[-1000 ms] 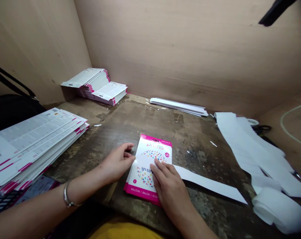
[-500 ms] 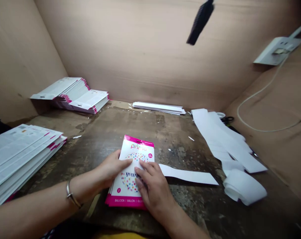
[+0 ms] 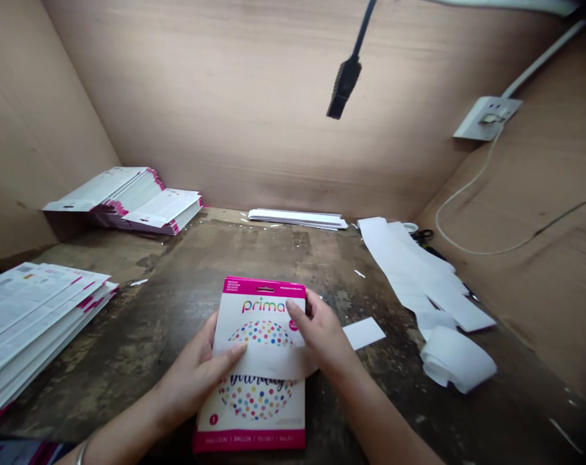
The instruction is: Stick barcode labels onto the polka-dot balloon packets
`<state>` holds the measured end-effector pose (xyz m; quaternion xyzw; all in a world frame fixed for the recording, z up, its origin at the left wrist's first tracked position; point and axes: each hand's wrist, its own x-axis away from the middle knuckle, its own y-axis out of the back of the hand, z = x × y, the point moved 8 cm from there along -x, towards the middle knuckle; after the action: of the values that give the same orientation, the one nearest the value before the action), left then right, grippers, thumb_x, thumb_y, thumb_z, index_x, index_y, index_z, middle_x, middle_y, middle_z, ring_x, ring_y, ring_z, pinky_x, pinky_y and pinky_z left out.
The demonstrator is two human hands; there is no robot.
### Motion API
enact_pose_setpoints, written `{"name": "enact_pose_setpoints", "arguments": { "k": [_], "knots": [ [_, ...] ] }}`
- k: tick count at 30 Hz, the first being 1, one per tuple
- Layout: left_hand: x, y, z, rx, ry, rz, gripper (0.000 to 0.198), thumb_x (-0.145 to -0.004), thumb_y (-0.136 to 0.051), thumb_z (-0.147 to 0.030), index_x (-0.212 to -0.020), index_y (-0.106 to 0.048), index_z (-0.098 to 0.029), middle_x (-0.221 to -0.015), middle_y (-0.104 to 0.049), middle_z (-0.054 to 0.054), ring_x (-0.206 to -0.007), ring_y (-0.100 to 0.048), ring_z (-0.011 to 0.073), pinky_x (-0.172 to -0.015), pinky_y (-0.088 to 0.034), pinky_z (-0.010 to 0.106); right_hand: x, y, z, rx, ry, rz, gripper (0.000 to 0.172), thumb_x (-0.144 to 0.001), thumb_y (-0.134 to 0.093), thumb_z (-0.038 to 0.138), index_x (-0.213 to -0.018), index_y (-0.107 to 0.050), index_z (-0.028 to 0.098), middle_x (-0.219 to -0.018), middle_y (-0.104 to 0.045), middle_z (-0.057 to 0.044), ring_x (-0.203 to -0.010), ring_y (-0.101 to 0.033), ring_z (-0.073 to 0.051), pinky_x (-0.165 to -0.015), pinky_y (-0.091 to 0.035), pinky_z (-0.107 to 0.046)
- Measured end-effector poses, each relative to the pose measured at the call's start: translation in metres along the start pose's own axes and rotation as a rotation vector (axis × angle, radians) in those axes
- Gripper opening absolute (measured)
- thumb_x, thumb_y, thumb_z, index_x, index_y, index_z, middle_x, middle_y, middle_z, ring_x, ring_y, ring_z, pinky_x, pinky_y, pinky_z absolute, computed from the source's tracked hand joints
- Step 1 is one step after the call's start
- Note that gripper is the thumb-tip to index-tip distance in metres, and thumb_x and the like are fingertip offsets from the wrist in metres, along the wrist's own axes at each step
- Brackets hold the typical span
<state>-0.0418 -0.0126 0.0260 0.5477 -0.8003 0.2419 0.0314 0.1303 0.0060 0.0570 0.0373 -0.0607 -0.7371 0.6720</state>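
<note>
A pink-and-white "prima" balloon package (image 3: 256,403) with coloured dots is raised off the wooden bench (image 3: 176,284) in front of me. A white paper strip (image 3: 261,358) lies across its middle, and its free end (image 3: 363,332) shows on the bench at right. My left hand (image 3: 196,371) holds the package's left edge, with the thumb pressing on the strip. My right hand (image 3: 319,329) grips the upper right edge, with the strip's fold beneath it. The package's back is hidden.
Stacks of printed cards (image 3: 41,316) lie at left, with more (image 3: 132,200) at back left and a thin pile (image 3: 297,219) at the back. A white paper roll (image 3: 455,358) with loose strips and scissors (image 3: 421,237) lie at right. Cardboard walls surround the bench.
The package has lifted and tilted towards me, and the strip now crosses its front. My right hand has moved to the right edge. The strip's visible free end is shorter.
</note>
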Motion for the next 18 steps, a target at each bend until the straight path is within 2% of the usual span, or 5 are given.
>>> {"name": "enact_pose_setpoints", "arguments": {
  "k": [3, 7, 12, 15, 18],
  "knots": [
    [0.001, -0.001, 0.003, -0.023, -0.020, -0.009, 0.072, -0.074, -0.072, -0.037, -0.133, -0.033, -0.021, -0.121, -0.061, 0.016, -0.101, -0.063, 0.0307, -0.081, -0.054, 0.043, -0.009, 0.004, -0.010, -0.215, -0.092, -0.119, 0.046, -0.074, -0.068, 0.047, -0.108, -0.051, 0.021, -0.098, -0.068, -0.007, -0.089, -0.066, -0.024, -0.074, -0.053, -0.034],
    [0.001, -0.001, 0.005, -0.053, -0.076, -0.052, 0.075, -0.073, -0.072, -0.038, -0.134, -0.032, -0.020, -0.118, -0.062, 0.015, -0.101, -0.063, 0.0300, -0.086, -0.052, 0.044, -0.015, -0.010, -0.016, -0.343, -0.172, -0.091, 0.038, -0.070, -0.070, 0.049, -0.087, -0.053, 0.019, -0.076, -0.069, -0.005, -0.071, -0.068, -0.023, -0.066, -0.054, -0.034],
    [0.004, -0.006, 0.001, -0.061, -0.093, -0.023, 0.067, -0.076, -0.069, -0.037, -0.130, -0.034, -0.019, -0.120, -0.061, 0.015, -0.103, -0.063, 0.0286, -0.090, -0.050, 0.044, -0.014, -0.018, -0.014, -0.401, -0.197, -0.041, 0.039, -0.070, -0.068, 0.051, -0.086, -0.056, 0.017, -0.073, -0.069, -0.006, -0.068, -0.068, -0.022, -0.065, -0.054, -0.034],
    [0.005, -0.007, -0.001, -0.060, -0.087, -0.032, 0.068, -0.076, -0.069, -0.038, -0.130, -0.033, -0.019, -0.121, -0.060, 0.016, -0.102, -0.063, 0.0302, -0.085, -0.053, 0.043, -0.016, -0.014, -0.015, -0.245, -0.196, -0.046, 0.042, -0.082, -0.046, 0.059, -0.080, -0.056, 0.018, -0.065, -0.067, -0.006, -0.063, -0.066, -0.022, -0.057, -0.051, -0.032],
    [0.005, -0.006, 0.001, -0.057, -0.078, -0.043, 0.068, -0.076, -0.069, -0.040, -0.130, -0.034, -0.020, -0.121, -0.060, 0.016, -0.101, -0.063, 0.0319, -0.079, -0.055, 0.043, -0.021, -0.002, -0.013, -0.027, -0.159, -0.092, 0.044, -0.088, -0.031, 0.053, -0.076, -0.056, 0.018, -0.060, -0.065, -0.005, -0.063, -0.065, -0.023, -0.055, -0.050, -0.032]
  ]
}}
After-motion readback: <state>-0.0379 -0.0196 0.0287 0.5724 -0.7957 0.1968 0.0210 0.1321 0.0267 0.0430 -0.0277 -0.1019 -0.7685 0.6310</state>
